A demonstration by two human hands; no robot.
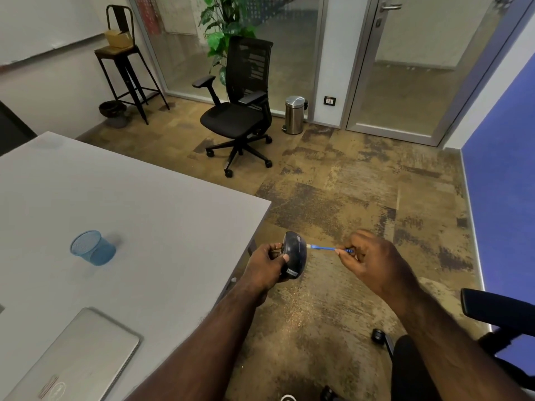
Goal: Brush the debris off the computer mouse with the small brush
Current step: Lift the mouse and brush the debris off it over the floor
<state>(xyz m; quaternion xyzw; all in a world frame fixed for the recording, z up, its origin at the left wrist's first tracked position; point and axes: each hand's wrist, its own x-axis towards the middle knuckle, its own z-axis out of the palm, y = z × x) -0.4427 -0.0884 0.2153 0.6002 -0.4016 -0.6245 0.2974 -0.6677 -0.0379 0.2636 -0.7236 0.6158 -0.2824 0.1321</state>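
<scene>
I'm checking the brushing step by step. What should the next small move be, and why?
Probably a short stroke of the small blue brush across the computer mouse: the right hand pinches its handle, its tip meets the mouse, and the left hand grips the mouse beyond the table edge.

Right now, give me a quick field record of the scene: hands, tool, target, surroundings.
left hand: grips the computer mouse, off the table edge, over the floor
right hand: pinches the small brush
brush tip: at the mouse's side, contact unclear
table: closed laptop, blue mesh cup
floor: office chair, steel bin
</scene>
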